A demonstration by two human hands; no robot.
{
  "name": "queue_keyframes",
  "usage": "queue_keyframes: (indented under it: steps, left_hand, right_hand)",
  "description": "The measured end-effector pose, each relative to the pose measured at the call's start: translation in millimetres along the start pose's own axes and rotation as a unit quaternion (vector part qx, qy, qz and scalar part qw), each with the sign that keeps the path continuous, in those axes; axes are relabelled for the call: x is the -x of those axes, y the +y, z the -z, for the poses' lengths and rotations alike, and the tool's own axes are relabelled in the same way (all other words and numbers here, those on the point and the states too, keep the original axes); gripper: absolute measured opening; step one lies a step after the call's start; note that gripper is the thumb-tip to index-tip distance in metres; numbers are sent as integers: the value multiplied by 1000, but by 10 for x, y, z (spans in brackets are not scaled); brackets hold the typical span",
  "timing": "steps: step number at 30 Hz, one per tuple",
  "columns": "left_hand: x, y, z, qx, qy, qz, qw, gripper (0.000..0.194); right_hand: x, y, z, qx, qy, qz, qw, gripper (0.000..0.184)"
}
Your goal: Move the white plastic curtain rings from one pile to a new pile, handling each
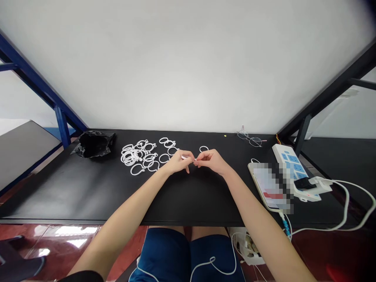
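My left hand (178, 161) is closed around a white plastic ring (184, 157), which looks like a curtain ring and is mostly hidden by the fingers. Fingertips of my right hand (213, 161) pinch at a small white bit by the left fingertips, apparently the ring's end. Both hands meet just above the black table (194, 196). To the left lies a loose pile of similar white rings (129, 160), several with small eyelets. One single white ring (203, 147) lies just behind my right hand, partly covered by it.
A crumpled black plastic bag (95, 145) sits open at the back left. Eyeglasses (255, 141) lie at the back right. Nearer stand a phone (268, 188) on a cable and a white power strip (289, 158) with a plugged-in charger. White cables (346, 203) run over the right edge.
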State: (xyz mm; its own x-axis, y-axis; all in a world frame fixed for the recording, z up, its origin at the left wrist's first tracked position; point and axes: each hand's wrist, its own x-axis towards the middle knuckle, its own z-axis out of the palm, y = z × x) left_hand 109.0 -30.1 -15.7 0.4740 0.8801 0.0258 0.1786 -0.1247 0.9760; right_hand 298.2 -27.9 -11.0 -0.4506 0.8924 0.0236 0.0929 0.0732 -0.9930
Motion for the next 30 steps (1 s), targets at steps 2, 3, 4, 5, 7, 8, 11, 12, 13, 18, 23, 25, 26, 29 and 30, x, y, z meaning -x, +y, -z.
queue_keyframes:
  steps: [2,3,4,5,7,8,11,12,13,18,23,25,26,29,30]
  left_hand:
    - [-9,-7,-8,38,6,-2,999,16]
    - [-17,-12,-13,60,9,-5,998,17]
    - [-26,-17,-19,80,10,-7,997,18]
    - [-35,-23,-24,98,10,-8,995,19]
    - [-53,-35,-32,120,7,0,993,26]
    - [-61,-40,-33,125,9,10,992,32]
    - [-73,-39,-29,114,22,38,993,51]
    - [-74,-34,-26,108,24,43,993,56]
    - [-75,-29,-21,103,23,46,993,59]
    - [-90,-41,-3,91,33,39,995,58]
    - [-114,-108,4,128,53,28,990,43]
    - [-114,-114,6,149,51,25,987,40]
    - [-112,-111,6,158,50,25,986,39]
    - [-105,-92,5,170,50,27,984,39]
    - [-104,-86,3,170,50,28,984,39]
  right_hand:
    - [-8,12,-9,-7,15,2,1000,26]
    - [-10,12,-13,-12,23,1,1000,27]
    - [-11,9,-19,-19,31,1,999,27]
    - [-11,3,-27,-28,35,1,999,27]
    - [-8,-14,-50,-52,29,8,998,30]
    - [-6,-23,-64,-62,23,15,998,32]
    - [-5,-40,-103,-78,16,25,997,31]
    - [-6,-41,-110,-75,18,25,997,29]
    - [-9,-40,-114,-72,22,23,997,28]
    - [-26,1,-96,-53,55,18,997,28]
    - [-51,83,-84,6,74,47,996,27]
    - [-58,108,-84,28,80,62,994,27]
    - [-60,117,-86,38,83,70,993,27]
    - [-65,138,-104,57,106,99,988,24]
    - [-67,144,-114,58,118,105,986,23]
